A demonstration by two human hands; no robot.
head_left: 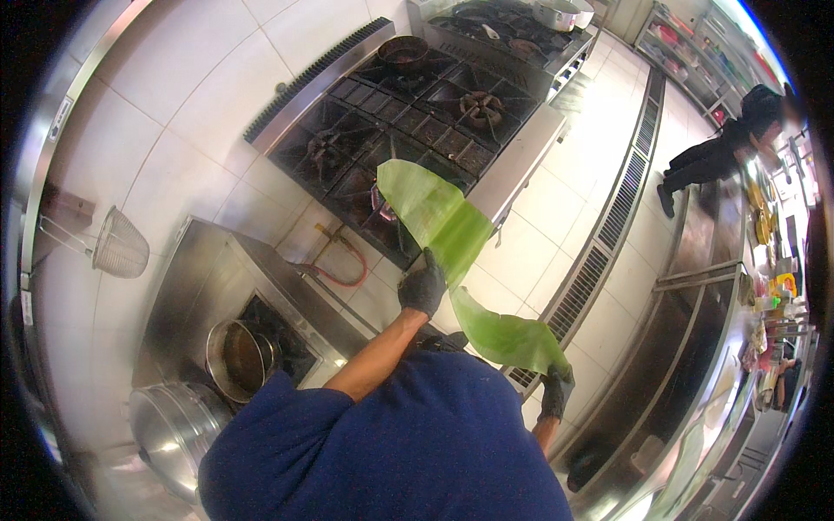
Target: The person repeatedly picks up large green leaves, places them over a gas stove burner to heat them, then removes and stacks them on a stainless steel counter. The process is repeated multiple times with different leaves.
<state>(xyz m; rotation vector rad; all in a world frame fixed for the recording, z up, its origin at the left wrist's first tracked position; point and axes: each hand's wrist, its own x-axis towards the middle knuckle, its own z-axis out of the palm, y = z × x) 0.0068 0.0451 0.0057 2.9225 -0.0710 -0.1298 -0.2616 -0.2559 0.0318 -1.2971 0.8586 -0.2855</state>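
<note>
A long green banana leaf [447,227] stretches between my two black-gloved hands, sagging and bent in the middle. My left hand [422,288] is closed on its near edge, with the leaf's far part spread over the front corner of the gas stove [408,122]. A small flame glow shows at the burner beside the leaf. Lower down on the right, my right hand [556,391] grips the other end of the leaf, away from the stove. Some of the right fingers are hidden by the leaf.
A pan [403,54] rests at the stove's back. Left of me are a steel pot [241,358], a large lidded pot [174,434] and a hanging strainer [120,245]. A floor drain grate [608,217] runs along the right; beyond it a person [730,143] in dark clothes stands by a cluttered counter.
</note>
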